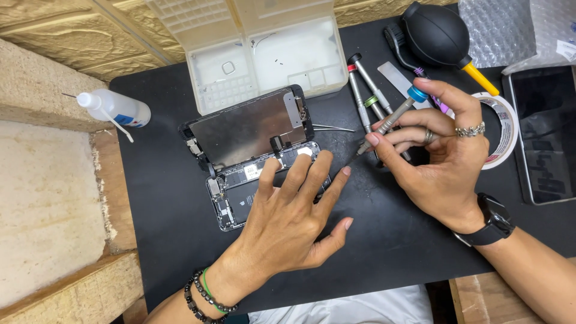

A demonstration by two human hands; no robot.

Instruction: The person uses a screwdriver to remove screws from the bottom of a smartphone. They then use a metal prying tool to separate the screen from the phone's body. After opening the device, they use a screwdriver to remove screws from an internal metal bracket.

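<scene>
Left hand (288, 222) lies flat, fingers spread, on the opened phone (252, 174) while right hand (438, 156) fingers pinch the screwdriver (390, 120); a slip could gouge the board or tear that display cable.

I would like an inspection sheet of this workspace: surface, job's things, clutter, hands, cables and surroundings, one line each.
Surface: black rubber mat on a wooden bench.
Job's things: opened black smartphone, its screen panel tilted up; grey metal screwdriver with blue cap.
Clutter: spare grey screwdrivers, black rubber air blower, white tape roll, clear plastic squeeze bottle, translucent plastic parts box, dark tablet.
Hands: left hand rests flat on the phone; right hand holds the screwdriver, tip just clear of the phone.
Cables: nothing seen.
Surroundings: textured beige wall; bubble wrap.
</scene>
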